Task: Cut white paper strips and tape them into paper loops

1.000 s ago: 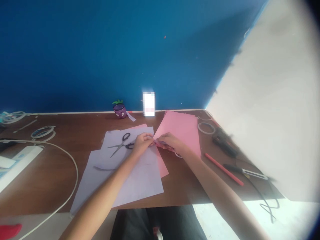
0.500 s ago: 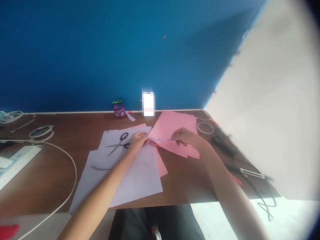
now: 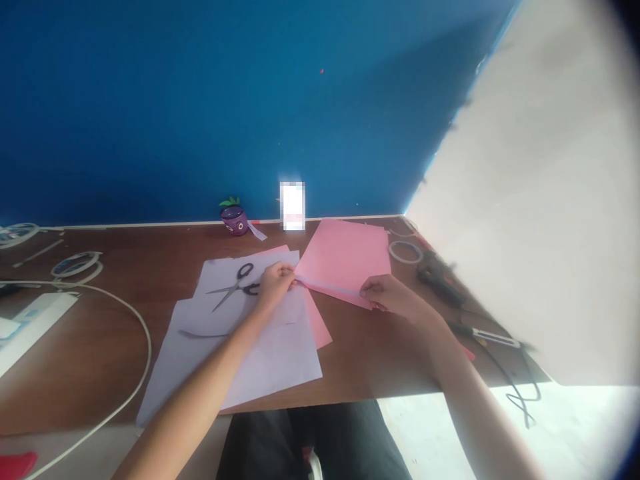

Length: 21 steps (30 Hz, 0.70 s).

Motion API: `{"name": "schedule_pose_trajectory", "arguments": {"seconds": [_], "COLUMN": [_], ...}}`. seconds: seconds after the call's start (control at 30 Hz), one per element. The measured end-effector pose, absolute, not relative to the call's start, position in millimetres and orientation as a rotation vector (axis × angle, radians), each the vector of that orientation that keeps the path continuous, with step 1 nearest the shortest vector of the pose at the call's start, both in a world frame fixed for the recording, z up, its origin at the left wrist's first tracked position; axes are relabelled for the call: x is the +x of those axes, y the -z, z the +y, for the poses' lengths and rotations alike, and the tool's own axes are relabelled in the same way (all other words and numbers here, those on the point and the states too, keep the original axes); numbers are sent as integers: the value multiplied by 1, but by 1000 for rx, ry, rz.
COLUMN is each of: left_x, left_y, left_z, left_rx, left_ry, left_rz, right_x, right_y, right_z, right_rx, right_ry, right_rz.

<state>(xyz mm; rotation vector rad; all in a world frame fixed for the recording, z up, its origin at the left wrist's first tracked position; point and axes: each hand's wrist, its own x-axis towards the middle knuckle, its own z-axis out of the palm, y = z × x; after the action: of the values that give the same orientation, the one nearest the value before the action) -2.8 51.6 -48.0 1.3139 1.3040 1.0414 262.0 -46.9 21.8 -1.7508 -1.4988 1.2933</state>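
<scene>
A stack of pink paper [image 3: 345, 257] lies on the brown table [image 3: 100, 347]. Along its near edge runs a thin pale strip [image 3: 330, 287]. My left hand [image 3: 275, 280] pinches the strip's left end at the stack's corner. My right hand [image 3: 387, 297] pinches its right end at the stack's near right corner. Grey scissors [image 3: 234, 287] with black handles rest on white sheets [image 3: 250, 347] just left of my left hand. Another pink sheet [image 3: 317, 323] lies under the white ones.
Tape rings [image 3: 404, 251] and a black glue gun [image 3: 440, 277] with its cord lie at the right. A white cable [image 3: 135, 333], tape rolls [image 3: 75, 263] and a white box [image 3: 30, 320] sit at the left. A purple figurine [image 3: 234, 218] stands by the blue wall.
My right hand has slid right along the pink stack's near edge, from beside my left hand to the right corner. The strip now stretches between both hands. The left hand stayed.
</scene>
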Motion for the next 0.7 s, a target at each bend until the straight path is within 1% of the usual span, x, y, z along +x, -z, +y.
{"name": "schedule_pose_trajectory", "arguments": {"seconds": [0.37,0.57,0.7], "left_x": [-2,-9,-8], "left_y": [47,37,35], "left_z": [47,46,43], "left_rx": [1559,1760,1819], "left_ry": [-1031,-1004,-1012], "left_rz": [1377,1488,1493], "right_x": [261,256,253], "right_y": [-14,-15,-13], "right_z": [-54,-48,-47], "right_rx": [-1798,-1747,-1781], "right_ry": [-1003,-1074,-1058], "right_rz": [-1584,-1568,-1579]}}
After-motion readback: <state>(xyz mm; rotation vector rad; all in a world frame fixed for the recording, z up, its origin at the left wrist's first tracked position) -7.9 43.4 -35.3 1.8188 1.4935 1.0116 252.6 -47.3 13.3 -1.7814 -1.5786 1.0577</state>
